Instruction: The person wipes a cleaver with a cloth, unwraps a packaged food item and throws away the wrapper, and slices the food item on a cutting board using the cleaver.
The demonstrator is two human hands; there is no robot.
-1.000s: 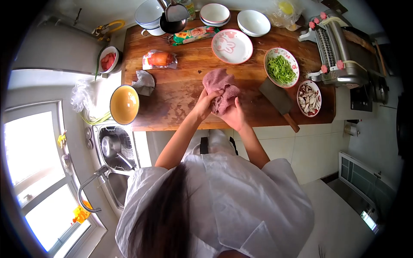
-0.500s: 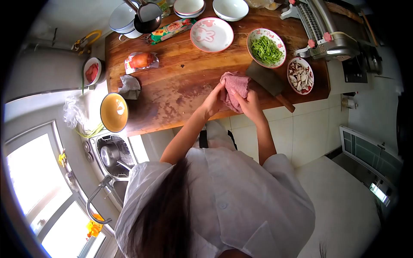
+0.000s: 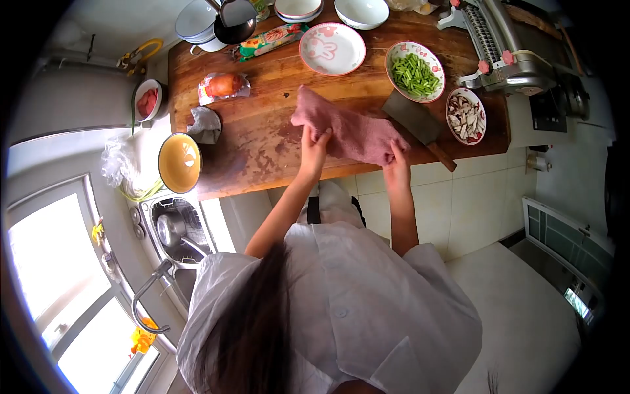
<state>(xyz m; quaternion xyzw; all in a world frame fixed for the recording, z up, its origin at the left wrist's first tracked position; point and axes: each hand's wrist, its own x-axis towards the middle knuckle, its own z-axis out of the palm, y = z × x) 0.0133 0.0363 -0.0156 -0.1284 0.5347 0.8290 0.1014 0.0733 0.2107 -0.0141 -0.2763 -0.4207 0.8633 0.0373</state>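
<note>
A pink cloth (image 3: 348, 134) is stretched between my two hands over the front edge of the wooden worktop (image 3: 249, 141). My left hand (image 3: 315, 146) is closed on its left end, thumb on top. The right end is pinched in my right hand (image 3: 397, 167). Just right of the cloth lies a cleaver (image 3: 413, 118), its dark blade flat on the wood and its wooden handle (image 3: 441, 157) reaching over the front edge. Behind the cleaver stands a bowl of chopped green vegetable pieces (image 3: 415, 73). To its right is a bowl of sliced mushrooms (image 3: 464, 117).
A rabbit-patterned plate (image 3: 333, 49) and a white bowl (image 3: 361, 12) stand at the back. At left are a packaged orange-red item (image 3: 223, 85), a yellow bowl (image 3: 180, 163) and a bowl of meat (image 3: 148, 102). A pasta machine (image 3: 499, 56) occupies the back right; the sink (image 3: 180, 226) is lower left.
The bunched cloth has been spread out sideways. My left hand has moved left and my right hand right, each with an end of it. The view has shifted slightly.
</note>
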